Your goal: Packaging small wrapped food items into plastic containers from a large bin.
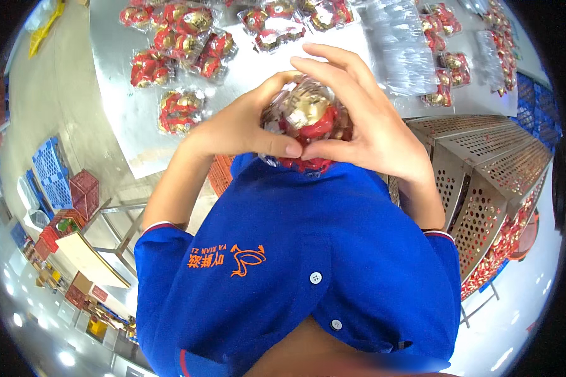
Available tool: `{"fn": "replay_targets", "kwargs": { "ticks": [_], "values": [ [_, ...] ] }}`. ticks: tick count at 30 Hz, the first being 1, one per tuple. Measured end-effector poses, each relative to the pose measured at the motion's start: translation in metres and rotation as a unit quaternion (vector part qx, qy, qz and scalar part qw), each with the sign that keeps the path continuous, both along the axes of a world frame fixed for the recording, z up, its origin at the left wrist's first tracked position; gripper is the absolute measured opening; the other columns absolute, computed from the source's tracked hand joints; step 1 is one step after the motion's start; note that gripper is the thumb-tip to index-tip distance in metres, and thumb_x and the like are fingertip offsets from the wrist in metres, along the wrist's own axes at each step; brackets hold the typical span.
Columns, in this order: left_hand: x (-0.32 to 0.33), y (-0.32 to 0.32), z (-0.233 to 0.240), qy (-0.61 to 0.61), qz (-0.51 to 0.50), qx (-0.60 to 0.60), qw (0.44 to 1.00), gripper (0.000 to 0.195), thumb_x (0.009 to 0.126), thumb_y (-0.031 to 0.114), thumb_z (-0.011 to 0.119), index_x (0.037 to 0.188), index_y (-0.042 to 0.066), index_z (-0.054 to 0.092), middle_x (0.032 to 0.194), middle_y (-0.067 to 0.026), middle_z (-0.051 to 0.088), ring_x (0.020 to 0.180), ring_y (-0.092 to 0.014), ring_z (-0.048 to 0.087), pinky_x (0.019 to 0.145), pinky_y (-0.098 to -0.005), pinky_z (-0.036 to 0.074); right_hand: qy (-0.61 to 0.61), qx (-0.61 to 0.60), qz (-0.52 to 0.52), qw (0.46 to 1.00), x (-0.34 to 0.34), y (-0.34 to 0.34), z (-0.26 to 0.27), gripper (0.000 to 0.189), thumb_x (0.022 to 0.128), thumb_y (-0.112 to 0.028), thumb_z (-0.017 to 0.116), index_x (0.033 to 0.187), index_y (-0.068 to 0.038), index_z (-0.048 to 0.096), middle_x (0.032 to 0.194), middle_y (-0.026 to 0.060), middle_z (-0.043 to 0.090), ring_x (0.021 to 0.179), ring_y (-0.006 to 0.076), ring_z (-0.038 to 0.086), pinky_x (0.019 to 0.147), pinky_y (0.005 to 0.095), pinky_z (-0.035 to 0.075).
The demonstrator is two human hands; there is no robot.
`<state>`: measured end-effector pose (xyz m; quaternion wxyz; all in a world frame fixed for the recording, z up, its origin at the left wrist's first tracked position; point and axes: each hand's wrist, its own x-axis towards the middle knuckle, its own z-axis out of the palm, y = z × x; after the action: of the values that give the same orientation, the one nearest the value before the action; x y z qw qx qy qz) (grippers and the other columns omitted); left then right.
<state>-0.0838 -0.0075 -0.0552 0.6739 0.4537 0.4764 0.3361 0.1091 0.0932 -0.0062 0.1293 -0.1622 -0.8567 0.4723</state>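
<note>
Between both hands, close to the chest, is a clear plastic pack of red and gold foil-wrapped pieces (309, 113). My left hand (252, 118) grips it on the picture's left side, with the thumb across its front. My right hand (358, 113) closes round the other side, its thumb meeting the left thumb and its upper fingers spread over the pack. Whether the pack's lid is closed cannot be told. A similar filled pack (180, 111) lies on the metal table (122, 94) beside my left forearm, and several more filled packs (184, 35) lie farther back.
Nested clear plastic trays (401, 47) stand at the table's back right, with more filled packs (454, 66) beyond. Perforated metal bins (481, 212) holding red and gold pieces adjoin the table on the right. A blue pallet (52, 172) and red crate (84, 193) are on the left floor.
</note>
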Motion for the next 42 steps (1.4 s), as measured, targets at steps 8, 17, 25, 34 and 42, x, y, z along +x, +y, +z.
{"fn": "replay_targets", "kwargs": {
  "ticks": [8, 17, 25, 34, 42],
  "values": [
    [0.027, -0.026, -0.026, 0.053, 0.19, 0.196, 0.961, 0.105, 0.049, 0.017, 0.083, 0.135, 0.001, 0.025, 0.128, -0.0117, 0.038, 0.121, -0.023, 0.039, 0.104, -0.0341, 0.028, 0.008, -0.077, -0.092, 0.993, 0.045, 0.003, -0.007, 0.052, 0.074, -0.022, 0.071, 0.12, -0.007, 0.055, 0.119, 0.0116, 0.054, 0.108, 0.0253, 0.053, 0.086, 0.0333, 0.045],
    [0.049, -0.042, -0.025, 0.146, 0.167, 0.254, 0.941, 0.111, 0.045, 0.024, 0.089, 0.133, 0.001, 0.026, 0.127, -0.0125, 0.037, 0.116, -0.022, 0.042, 0.099, -0.0352, 0.036, -0.03, 0.034, -0.13, 0.99, 0.039, -0.023, 0.003, 0.034, 0.077, -0.009, 0.063, 0.111, -0.01, 0.059, 0.121, 0.013, 0.052, 0.111, 0.0309, 0.049, 0.094, 0.0379, 0.039],
    [0.053, -0.041, -0.014, 0.224, 0.136, 0.279, 0.924, 0.1, 0.049, 0.021, 0.087, 0.131, 0.005, 0.033, 0.118, -0.0135, 0.048, 0.109, -0.026, 0.05, 0.094, -0.0358, 0.041, -0.031, 0.018, -0.16, 0.986, 0.043, -0.039, -0.003, 0.014, 0.081, -0.006, 0.057, 0.095, -0.007, 0.058, 0.12, 0.0129, 0.052, 0.107, 0.0326, 0.048, 0.092, 0.0383, 0.039],
    [0.068, -0.039, -0.021, 0.031, 0.24, 0.158, 0.957, 0.068, 0.07, 0.019, 0.075, 0.126, 0.004, 0.038, 0.114, -0.016, 0.051, 0.105, -0.028, 0.053, 0.09, -0.0338, 0.042, -0.005, -0.128, -0.223, 0.966, 0.05, -0.021, -0.041, 0.009, 0.085, -0.005, 0.053, 0.092, -0.004, 0.059, 0.11, 0.0102, 0.055, 0.104, 0.0192, 0.052, 0.091, 0.029, 0.039],
    [0.066, -0.027, -0.017, 0.175, 0.214, 0.163, 0.947, 0.021, 0.078, 0.003, 0.059, 0.096, 0.003, 0.049, 0.1, -0.013, 0.057, 0.1, -0.022, 0.055, 0.086, -0.0304, 0.042, -0.034, -0.197, -0.248, 0.948, 0.052, -0.017, -0.052, 0.01, 0.086, -0.006, 0.05, 0.092, -0.003, 0.057, 0.112, 0.0101, 0.052, 0.101, 0.0163, 0.05, 0.089, 0.0271, 0.038]
  ]
}}
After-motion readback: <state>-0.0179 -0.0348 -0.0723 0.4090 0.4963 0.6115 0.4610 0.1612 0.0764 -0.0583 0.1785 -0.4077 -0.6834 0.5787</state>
